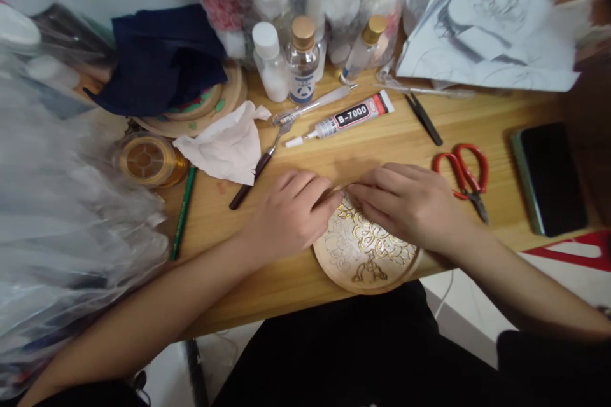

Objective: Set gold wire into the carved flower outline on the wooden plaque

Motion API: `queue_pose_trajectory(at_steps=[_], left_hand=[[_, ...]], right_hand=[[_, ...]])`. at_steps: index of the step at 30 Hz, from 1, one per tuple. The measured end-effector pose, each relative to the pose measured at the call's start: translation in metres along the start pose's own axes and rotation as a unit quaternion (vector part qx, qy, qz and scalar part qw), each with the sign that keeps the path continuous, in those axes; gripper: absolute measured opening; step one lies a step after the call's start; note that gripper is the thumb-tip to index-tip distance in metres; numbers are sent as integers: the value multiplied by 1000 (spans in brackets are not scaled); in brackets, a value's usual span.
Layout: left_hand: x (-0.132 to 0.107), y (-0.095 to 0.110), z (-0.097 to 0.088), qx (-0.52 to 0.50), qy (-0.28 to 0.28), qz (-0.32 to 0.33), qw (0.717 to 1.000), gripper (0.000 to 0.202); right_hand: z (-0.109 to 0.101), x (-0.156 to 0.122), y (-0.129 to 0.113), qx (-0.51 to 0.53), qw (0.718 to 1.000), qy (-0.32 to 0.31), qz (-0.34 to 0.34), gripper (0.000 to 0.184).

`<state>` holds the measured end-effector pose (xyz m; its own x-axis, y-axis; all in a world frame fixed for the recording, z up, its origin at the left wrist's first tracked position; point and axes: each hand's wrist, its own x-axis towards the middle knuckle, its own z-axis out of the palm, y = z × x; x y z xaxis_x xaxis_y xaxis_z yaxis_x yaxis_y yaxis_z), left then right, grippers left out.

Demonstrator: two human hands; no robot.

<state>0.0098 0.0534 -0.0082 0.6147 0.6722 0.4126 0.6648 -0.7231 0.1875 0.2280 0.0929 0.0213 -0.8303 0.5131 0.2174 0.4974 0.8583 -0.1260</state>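
- Disc (329, 254) first: the round wooden one sits at the bench's front edge, right above the person's lap. Low rim looks about level with the edge, maybe a touch past it. Lean too hard on that side and it could tip or slide off the bench (277, 286).
- Left hand (298, 213) is at the disc's far left rim, right hand (405, 203) covers the far right part. Fingers on both are curled and bunched close, tips nearly meeting. Maybe something thin between them, but honestly can't tell if they're pinching anything; too small and blurry.
- Gold outlines (370, 229) on the big flower run right under the right hand. A dragging palm or knuckle could bend or lift a line, and if any glue there is wet (can't tell), it'd smear.
- Pencil-type lines on the disc's left side have no gold over them. Skin rubbing there might smudge the guide.
- Glue tube (356, 113) lies on its side, nozzle pointing left near the palette knife (252, 181). If that tip's loose, it could ooze onto the wood.
- Red-handled pliers (465, 172) are just beyond the right hand, so a careless elbow or wrist swing might knock them.
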Motion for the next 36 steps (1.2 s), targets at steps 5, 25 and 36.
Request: queue_pose_trajectory(at_steps=[5, 25, 36], left_hand=[[-2, 0, 1, -2, 8, -2, 1000, 23], [-4, 3, -2, 34, 62, 21, 997, 24], [-10, -1, 0, -1, 56, 3, 998, 21]], right_hand=[[-5, -8, -3, 50, 996, 42, 67, 14], [-28, -14, 11, 22, 934, 35, 354, 21], [-13, 13, 55, -67, 868, -77, 485, 21]])
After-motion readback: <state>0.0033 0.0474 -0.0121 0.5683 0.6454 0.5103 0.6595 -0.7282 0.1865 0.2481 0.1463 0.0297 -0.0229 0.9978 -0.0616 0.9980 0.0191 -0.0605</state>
